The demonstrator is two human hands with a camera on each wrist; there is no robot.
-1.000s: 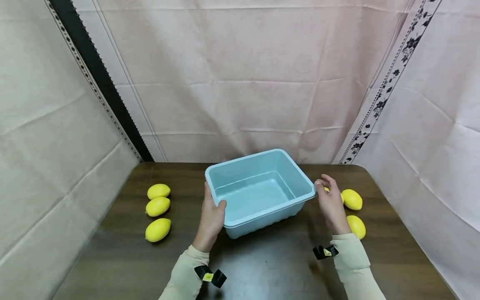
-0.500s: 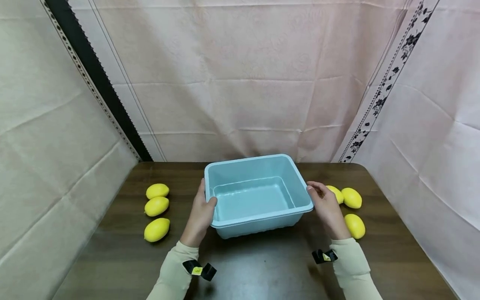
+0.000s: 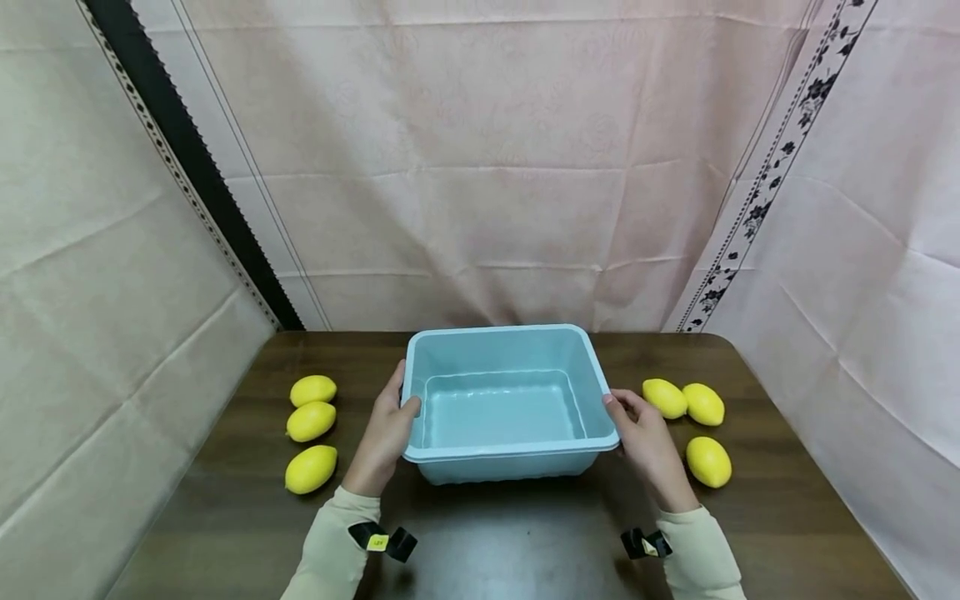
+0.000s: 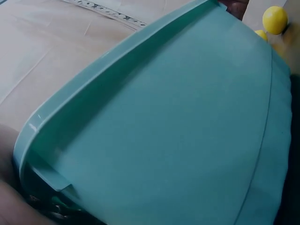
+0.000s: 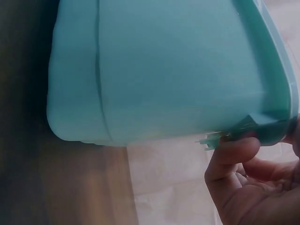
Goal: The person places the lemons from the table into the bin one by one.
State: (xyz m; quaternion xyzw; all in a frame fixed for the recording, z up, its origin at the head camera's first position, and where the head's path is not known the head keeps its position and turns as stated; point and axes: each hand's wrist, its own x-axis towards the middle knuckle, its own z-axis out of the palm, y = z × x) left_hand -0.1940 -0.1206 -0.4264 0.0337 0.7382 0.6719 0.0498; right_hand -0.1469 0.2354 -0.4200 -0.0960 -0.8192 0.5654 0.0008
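A light blue rectangular plastic basin (image 3: 510, 452) is held between both hands at the middle of the table, its hollow facing up with nothing inside. On its left side my left hand (image 3: 384, 437) grips the rim, thumb on top and the other fingers outside. My right hand (image 3: 651, 442) pinches the right rim near the front corner. In the right wrist view, curled fingers (image 5: 236, 152) sit under that rim. The basin's outer wall (image 4: 178, 112) fills most of the left wrist view.
Three yellow lemons (image 3: 311, 421) lie in a column on the left of the brown wooden table (image 3: 495, 550). Three more lie on the right, one lemon (image 3: 708, 462) just beside the right wrist. Pale cloth (image 3: 510, 208) hangs behind and along both sides.
The basin has turned from a slant to nearly square with the table and come lower and slightly left. Both hands moved along with it, and the right-hand lemons are now fully uncovered.
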